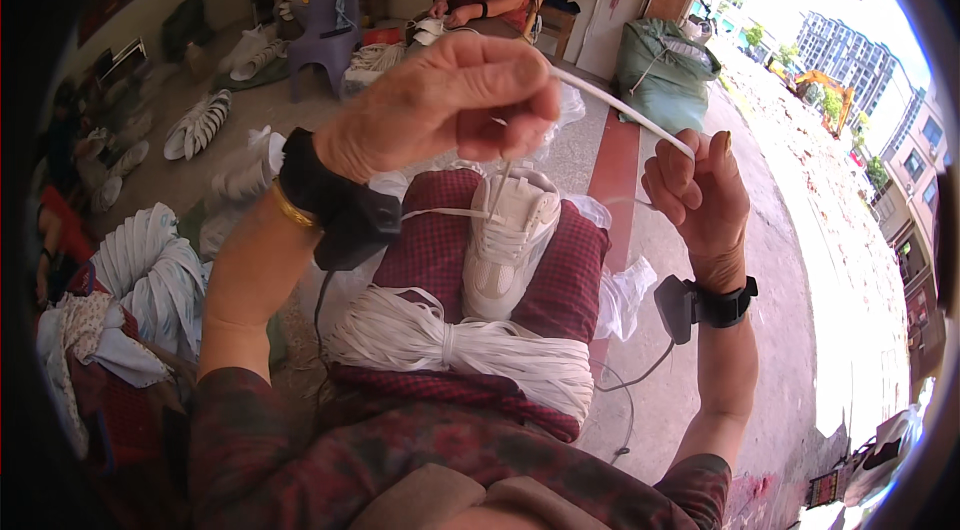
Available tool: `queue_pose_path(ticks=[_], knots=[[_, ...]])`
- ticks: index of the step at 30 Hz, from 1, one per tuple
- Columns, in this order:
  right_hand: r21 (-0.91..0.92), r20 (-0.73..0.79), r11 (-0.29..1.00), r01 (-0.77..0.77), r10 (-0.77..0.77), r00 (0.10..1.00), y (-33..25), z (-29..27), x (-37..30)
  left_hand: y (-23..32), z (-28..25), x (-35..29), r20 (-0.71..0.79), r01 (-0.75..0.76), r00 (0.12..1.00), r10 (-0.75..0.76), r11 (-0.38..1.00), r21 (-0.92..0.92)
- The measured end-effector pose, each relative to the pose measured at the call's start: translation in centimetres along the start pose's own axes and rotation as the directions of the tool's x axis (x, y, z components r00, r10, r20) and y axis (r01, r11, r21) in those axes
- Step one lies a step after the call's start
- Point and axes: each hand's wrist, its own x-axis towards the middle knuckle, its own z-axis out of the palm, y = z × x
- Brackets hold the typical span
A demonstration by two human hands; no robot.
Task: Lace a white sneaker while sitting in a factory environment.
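Observation:
A white lace-up sneaker [497,275] rests between my thighs on dark red checked cloth, its toe toward me. Raised above it, my left hand [450,100] pinches a white shoelace [622,108] between thumb and fingers. The lace runs taut, slanting down to my right hand [703,192], whose fingers are curled closed round it. Another stretch of lace hangs from below my left hand to the shoe's eyelets. Across my lap lies a thick bundle of white shoelaces [460,342], tied at its middle. My left hand hides part of the area beyond the shoe.
Two people sit at the back, near a purple plastic chair [324,30]. Rows of white shoes [198,125] stand on the floor at left. Stacked white pieces [150,265] are close on my left. A large green sack [665,70] stands beyond my right hand. Thin cables hang from both wristbands.

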Motion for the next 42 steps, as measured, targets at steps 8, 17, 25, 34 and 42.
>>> queue_pose_path(ticks=[8,17,25,34,42], knots=[[-0.517,-0.229,0.821,-0.242,0.14,0.963,9.4,-3.0,-3.5,4.2,-17.2,-16.9,-0.865,-0.304,0.471,0.175,0.952,0.027],[-0.92,-0.063,0.391,-0.021,-0.094,0.994,14.7,-2.3,-0.4,-8.2,-20.8,-22.0,-0.98,0.009,0.038,0.196,0.98,0.197],[-0.813,-0.201,0.565,-0.14,-0.046,0.979,15.9,-1.0,-0.2,-14.9,-4.5,-4.9,-0.629,0.597,0.698,-0.342,0.764,0.247],[-0.825,-0.175,0.559,-0.082,-0.115,0.978,16.7,-1.2,-0.1,-17.3,-5.5,-5.2,-0.483,0.419,0.875,0.02,0.466,0.779],[-0.879,-0.114,0.474,-0.057,-0.092,0.989,16.7,-1.4,-0.4,-15.1,-3.6,-4.6,-0.435,0.333,0.868,0.24,0.368,0.868]])
